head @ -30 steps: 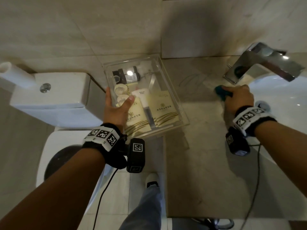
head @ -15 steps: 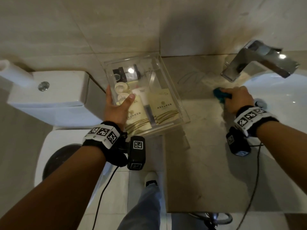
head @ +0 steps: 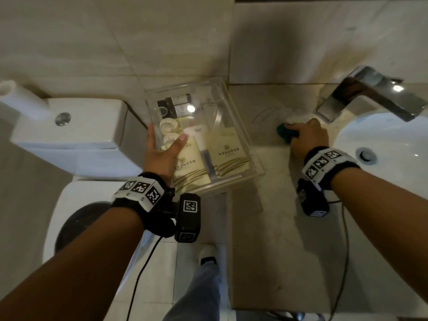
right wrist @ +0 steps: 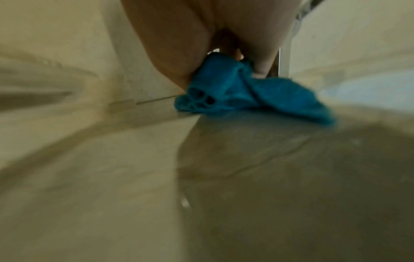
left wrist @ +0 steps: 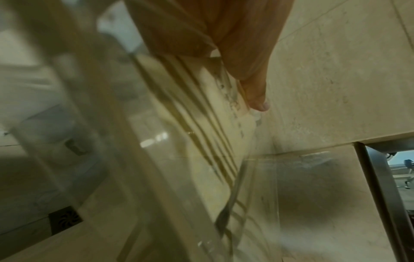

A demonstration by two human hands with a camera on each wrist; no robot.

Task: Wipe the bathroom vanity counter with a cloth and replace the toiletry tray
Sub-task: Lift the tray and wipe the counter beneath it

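- We hold the clear tray (head: 240,144) up with our left hand (head: 162,154), thumb over its near-left wall and fingers under it.
- The tray sits in the air just left of the counter (head: 266,228), partly over its left edge.
- Inside the tray we see cream packets (head: 228,149), small round white things (head: 169,126), a white tube (head: 199,135) and little dark bottles (head: 176,104).
- Our right hand (head: 308,137) curls over a blue cloth (head: 284,132) and presses it on the counter, at the back.
- The shiny tap (head: 370,98) is just right of the cloth.
- The white sink (head: 393,140) is set in the counter's right side.
- The white toilet (head: 69,126) stands left of the counter.
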